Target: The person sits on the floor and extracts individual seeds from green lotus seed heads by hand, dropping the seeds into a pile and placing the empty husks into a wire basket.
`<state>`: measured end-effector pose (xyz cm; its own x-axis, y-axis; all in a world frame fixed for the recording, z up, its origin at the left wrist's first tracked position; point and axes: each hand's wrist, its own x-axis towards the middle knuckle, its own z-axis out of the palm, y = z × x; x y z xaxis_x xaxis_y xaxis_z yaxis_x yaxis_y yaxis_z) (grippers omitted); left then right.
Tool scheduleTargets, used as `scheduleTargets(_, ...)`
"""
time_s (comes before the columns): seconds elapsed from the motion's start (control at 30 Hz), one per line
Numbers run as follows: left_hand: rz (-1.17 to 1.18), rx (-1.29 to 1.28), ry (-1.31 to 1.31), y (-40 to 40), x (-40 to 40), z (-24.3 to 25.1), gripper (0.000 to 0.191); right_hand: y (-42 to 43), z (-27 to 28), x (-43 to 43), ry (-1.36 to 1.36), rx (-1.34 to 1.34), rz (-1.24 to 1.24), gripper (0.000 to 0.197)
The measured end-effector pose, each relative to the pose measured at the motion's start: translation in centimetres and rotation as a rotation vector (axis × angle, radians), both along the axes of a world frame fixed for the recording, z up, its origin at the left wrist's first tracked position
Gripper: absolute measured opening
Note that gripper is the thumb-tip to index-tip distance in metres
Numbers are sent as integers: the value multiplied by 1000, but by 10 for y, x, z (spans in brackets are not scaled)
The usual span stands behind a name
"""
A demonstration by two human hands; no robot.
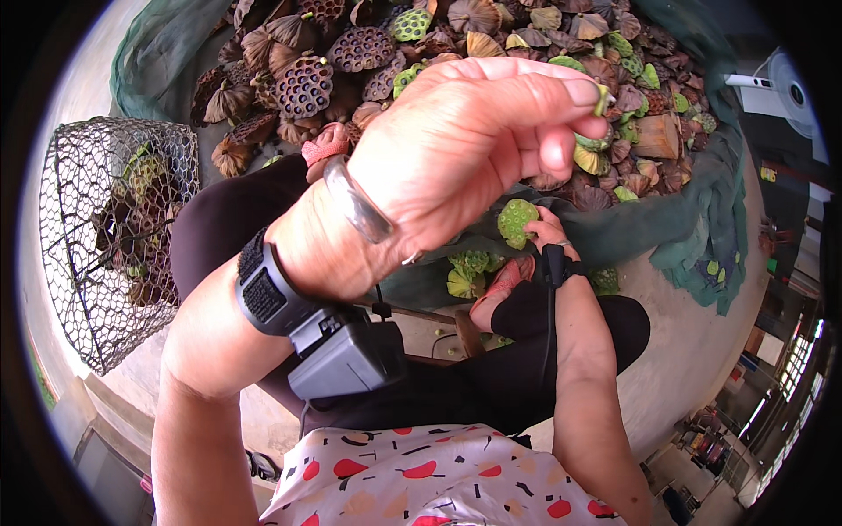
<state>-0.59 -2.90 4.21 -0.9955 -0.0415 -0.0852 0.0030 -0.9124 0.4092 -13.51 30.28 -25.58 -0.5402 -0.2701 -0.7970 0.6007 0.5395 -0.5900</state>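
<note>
My left hand is raised close to the camera, with thumb and fingers pinched on a small yellow-green piece. Whether it is peel or part of a seed is too small to tell. Lower down and to the right, my right hand grips a green lotus seed pod, its round seeds facing up. Beyond both hands spreads a heap of dried brown lotus pods, with green ones among them. Several more green pods lie on the floor by my foot. My left forearm hides part of the heap.
A wire mesh basket holding pods stands at the left. Dark green netting borders the heap. A short wooden block sits among the pods. Further right are a white fan and the concrete floor.
</note>
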Motion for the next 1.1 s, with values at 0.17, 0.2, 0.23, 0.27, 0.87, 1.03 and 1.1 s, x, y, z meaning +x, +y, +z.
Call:
scheduleTargets(0.17, -42, -59, 64, -3, 0, 8, 19, 18, -2, -5, 157, -122, 254, 55)
scheduleTargets(0.2, -24, -46, 70, -4, 2, 8, 17, 13, 3, -2, 159, -122, 256, 55)
scheduleTargets(0.23, -6, -33, 76, -6, 2, 7, 15, 8, 7, 0, 157, -31, 243, 55)
scheduleTargets(0.27, -1, -57, 95, -7, 3, 3, 16, 4, 11, 2, 156, 60, 229, 55)
scheduleTargets(0.87, -166, -278, -26, 17, 16, -7, 28, -48, 164, 2, 598, -92, 208, 21)
scheduleTargets(1.03, -179, -232, -48, 20, 6, -12, 31, -57, 168, 7, 473, -73, 101, 20)
scheduleTargets(1.1, -170, -219, -98, 23, 5, -9, 29, -63, 171, 6, 500, -96, 124, 20)
